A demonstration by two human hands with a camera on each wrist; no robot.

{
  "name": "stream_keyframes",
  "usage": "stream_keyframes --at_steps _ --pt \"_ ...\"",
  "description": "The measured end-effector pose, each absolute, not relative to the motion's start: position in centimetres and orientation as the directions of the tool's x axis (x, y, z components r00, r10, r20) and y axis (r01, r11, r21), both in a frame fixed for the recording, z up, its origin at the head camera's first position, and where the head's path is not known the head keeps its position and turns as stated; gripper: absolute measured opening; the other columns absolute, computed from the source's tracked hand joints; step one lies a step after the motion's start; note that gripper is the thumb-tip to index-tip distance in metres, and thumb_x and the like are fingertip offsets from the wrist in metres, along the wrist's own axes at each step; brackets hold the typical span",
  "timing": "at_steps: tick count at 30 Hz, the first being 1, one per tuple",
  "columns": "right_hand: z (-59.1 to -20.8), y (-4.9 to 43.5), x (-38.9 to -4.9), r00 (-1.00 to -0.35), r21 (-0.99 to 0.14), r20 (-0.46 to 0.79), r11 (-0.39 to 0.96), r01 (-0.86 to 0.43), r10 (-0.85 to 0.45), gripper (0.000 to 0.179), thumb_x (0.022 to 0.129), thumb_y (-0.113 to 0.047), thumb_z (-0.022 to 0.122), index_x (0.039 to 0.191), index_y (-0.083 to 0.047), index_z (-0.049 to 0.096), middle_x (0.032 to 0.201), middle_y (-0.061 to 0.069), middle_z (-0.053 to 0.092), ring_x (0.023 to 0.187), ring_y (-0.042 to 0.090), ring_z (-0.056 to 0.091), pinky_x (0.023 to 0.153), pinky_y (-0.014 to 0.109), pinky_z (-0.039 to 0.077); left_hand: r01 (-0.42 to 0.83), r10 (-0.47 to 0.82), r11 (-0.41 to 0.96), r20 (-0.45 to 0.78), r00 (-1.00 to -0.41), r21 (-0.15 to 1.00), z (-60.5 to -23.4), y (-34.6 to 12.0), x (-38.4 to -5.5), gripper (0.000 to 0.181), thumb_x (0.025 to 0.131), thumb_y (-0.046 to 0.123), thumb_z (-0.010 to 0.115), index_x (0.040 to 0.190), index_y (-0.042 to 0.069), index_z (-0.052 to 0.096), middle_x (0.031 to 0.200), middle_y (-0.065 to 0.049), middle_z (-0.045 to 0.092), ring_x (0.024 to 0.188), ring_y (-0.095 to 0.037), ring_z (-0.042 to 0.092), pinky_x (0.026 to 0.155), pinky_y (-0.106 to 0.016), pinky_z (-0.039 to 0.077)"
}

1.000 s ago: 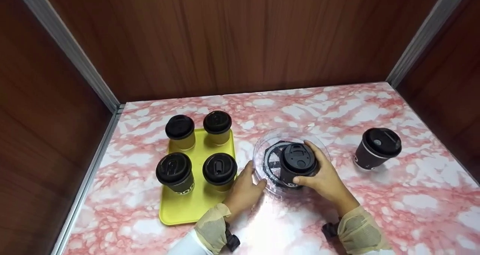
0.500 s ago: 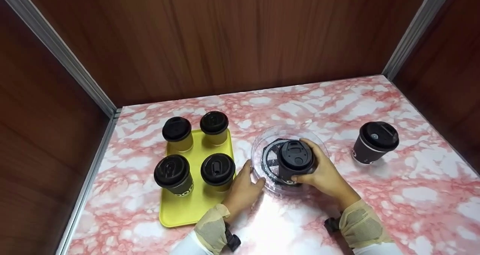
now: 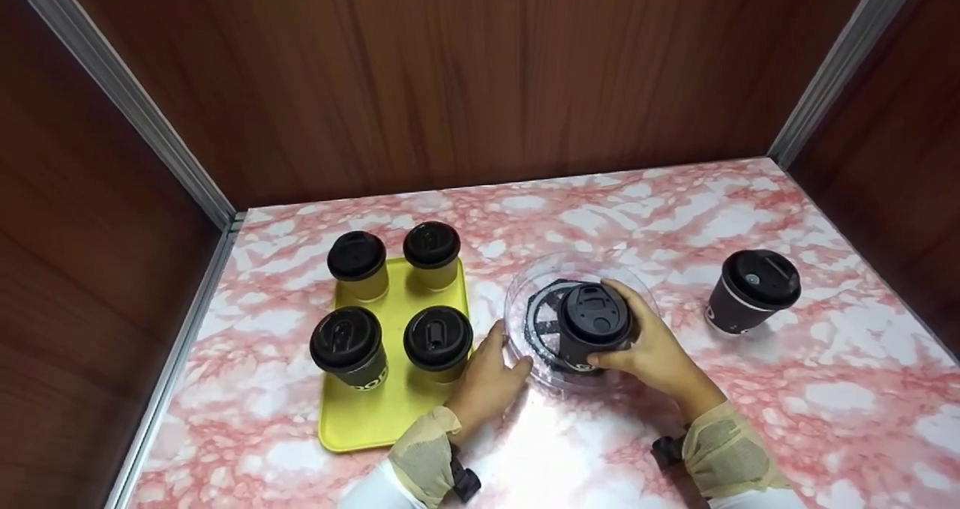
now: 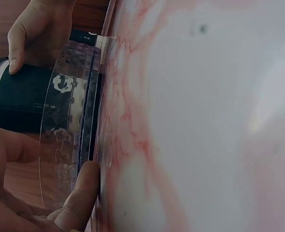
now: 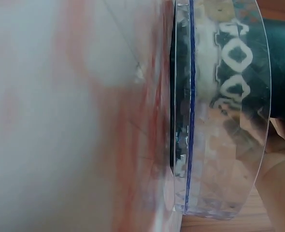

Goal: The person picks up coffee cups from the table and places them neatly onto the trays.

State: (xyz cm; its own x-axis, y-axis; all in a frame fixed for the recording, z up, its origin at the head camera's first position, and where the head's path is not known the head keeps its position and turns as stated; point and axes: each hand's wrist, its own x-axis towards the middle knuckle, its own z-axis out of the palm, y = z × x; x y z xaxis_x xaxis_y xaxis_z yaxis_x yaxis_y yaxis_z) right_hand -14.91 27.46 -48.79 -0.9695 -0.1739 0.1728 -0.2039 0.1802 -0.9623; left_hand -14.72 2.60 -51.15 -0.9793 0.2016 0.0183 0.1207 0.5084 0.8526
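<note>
My right hand (image 3: 652, 351) grips a black lidded paper coffee cup (image 3: 596, 314), thumb at its front and fingers round the far side. The cup stands upright within a clear round plastic tray (image 3: 525, 284), right of the dark spoked pattern seen through its bottom. White lettering on the cup shows through the tray wall (image 5: 224, 145) in the right wrist view. My left hand (image 3: 487, 381) holds the tray's left edge between thumb and fingers. In the left wrist view, one fingertip (image 4: 87, 179) lies low against the tray's base, another finger (image 4: 19, 147) near its upper rim.
A yellow tray (image 3: 397, 419) on the left carries several lidded cups (image 3: 439, 336), close to my left hand. Another black cup (image 3: 752, 291) stands alone at the right. The marbled table (image 3: 847, 396) is bounded by wood-look panels (image 3: 480, 82) behind and at both sides.
The head view shifts slightly. My hands, the cup and the clear tray keep the same position relative to each other.
</note>
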Motion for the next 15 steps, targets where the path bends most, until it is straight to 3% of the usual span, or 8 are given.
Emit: stream_keyframes --at_steps 8,15 --pt "-48.96 27.61 -14.79 -0.972 -0.963 0.163 0.186 -0.194 -0.169 0.114 0.058 0.009 0.085 0.153 -0.018 0.029 0.138 0.014 0.048 0.121 0.030 0.052 0.107 0.051 0.032 0.133 0.209 0.516 0.027 -0.978 0.846 -51.24 2.55 -14.72 0.076 0.091 0.024 0.065 0.151 -0.002 0.026 0.137 -0.023 0.051 0.128 -0.037 0.045 0.109 -0.047 0.033" --pt "-48.69 27.53 -14.99 -0.967 -0.965 0.179 0.159 -0.208 -0.181 0.112 0.057 0.008 0.086 0.152 -0.017 0.032 0.136 0.013 0.051 0.120 0.029 0.052 0.109 0.050 0.026 0.143 0.216 0.521 0.032 -0.976 0.842 -51.13 2.47 -14.72 0.076 0.091 0.024 0.064 0.151 -0.002 0.026 0.139 -0.023 0.049 0.129 -0.037 0.044 0.109 -0.047 0.032"
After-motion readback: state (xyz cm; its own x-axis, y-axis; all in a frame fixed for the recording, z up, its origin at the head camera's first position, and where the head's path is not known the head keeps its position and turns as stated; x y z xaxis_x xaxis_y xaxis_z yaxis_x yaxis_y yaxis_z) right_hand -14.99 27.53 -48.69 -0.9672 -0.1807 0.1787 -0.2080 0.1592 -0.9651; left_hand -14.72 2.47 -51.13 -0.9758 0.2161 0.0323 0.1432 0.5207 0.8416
